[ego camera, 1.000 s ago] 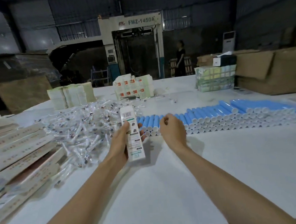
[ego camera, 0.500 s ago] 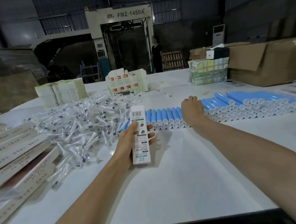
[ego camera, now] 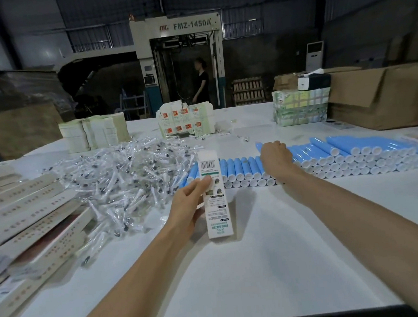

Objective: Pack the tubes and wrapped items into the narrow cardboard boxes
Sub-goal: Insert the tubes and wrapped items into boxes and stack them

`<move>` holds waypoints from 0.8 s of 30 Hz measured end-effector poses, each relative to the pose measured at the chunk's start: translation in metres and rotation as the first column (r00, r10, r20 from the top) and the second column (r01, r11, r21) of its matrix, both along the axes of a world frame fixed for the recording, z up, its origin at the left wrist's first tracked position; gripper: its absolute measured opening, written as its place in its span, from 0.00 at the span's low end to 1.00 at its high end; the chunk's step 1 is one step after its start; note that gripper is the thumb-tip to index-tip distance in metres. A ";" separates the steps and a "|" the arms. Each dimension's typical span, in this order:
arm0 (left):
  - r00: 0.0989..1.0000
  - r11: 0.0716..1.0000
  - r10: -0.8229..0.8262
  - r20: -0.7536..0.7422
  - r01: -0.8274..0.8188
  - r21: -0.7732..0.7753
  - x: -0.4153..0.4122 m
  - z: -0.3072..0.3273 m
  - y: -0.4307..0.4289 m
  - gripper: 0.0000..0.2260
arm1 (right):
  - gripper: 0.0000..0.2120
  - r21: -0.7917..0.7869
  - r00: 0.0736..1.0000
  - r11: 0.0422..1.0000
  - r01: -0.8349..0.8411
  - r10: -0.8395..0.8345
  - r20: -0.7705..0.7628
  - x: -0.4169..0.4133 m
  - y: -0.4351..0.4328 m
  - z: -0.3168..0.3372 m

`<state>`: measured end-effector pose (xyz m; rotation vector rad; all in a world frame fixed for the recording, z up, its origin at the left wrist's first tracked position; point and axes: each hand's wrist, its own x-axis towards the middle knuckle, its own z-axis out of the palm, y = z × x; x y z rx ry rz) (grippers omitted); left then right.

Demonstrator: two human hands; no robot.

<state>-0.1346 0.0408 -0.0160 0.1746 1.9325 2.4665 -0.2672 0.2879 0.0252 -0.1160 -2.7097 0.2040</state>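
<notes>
Nearest: white table (ego camera: 265, 275), with two bare forearms reaching forward over it. Left hand (ego camera: 186, 211): thumb and fingers wrapped around the middle of a narrow white carton (ego camera: 216, 208), held upright over the table, barcode panel at the top, printed face toward the camera. Right hand (ego camera: 275, 159): farther out, back upward, fingers curled down onto the row of blue tubes (ego camera: 355, 154); hold on any single tube hidden beneath the hand, so not determinable. Blue tubes: white caps toward the viewer, lying side by side in a long band across the right half of the table, piled in layers toward the right. Just left of the tubes: loose heap of clear-wrapped items (ego camera: 123, 177). Along the left edge: slanted stacks of long narrow cardboard boxes (ego camera: 27, 216), lying flat. Beyond the heap: bundles of pale flat cartons (ego camera: 93, 133), a bundle printed with red squares (ego camera: 186, 121), and a green-and-yellow bundle (ego camera: 300, 110) beside large corrugated boxes (ego camera: 380, 95). Background: machine marked FMZ-1450A (ego camera: 178, 33), a person in dark clothing (ego camera: 200, 82) standing before it.
</notes>
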 end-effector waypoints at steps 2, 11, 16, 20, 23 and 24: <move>1.000 1.000 -0.022 -0.020 0.022 -0.016 0.004 0.003 0.000 0.18 | 0.12 -0.310 0.994 0.945 -0.102 0.083 -0.073 0.009 0.003 0.011; 0.966 0.971 -0.177 -0.188 0.141 -0.193 0.017 0.012 0.008 0.16 | 0.19 -0.721 0.691 -0.439 -0.537 0.262 -0.674 0.091 0.003 0.044; 0.956 0.961 -0.213 -0.204 0.168 -0.219 0.018 0.012 0.008 0.17 | 0.32 -0.780 0.713 -0.119 -0.614 0.341 -0.613 0.105 -0.022 0.047; 0.960 0.956 -0.204 -0.193 0.153 -0.252 0.018 0.012 0.007 0.18 | 0.36 -0.789 0.769 0.139 -0.599 0.374 -0.518 0.102 -0.017 0.043; 0.959 0.957 -0.186 -0.214 0.127 -0.262 0.018 0.012 0.008 0.19 | 0.34 -0.823 0.777 0.194 -0.534 0.495 -0.388 0.101 -0.006 0.042; 0.959 0.958 -0.180 -0.221 0.120 -0.261 0.018 0.011 0.009 0.19 | 0.32 -0.840 0.770 0.185 -0.511 0.532 -0.351 0.102 -0.006 0.042</move>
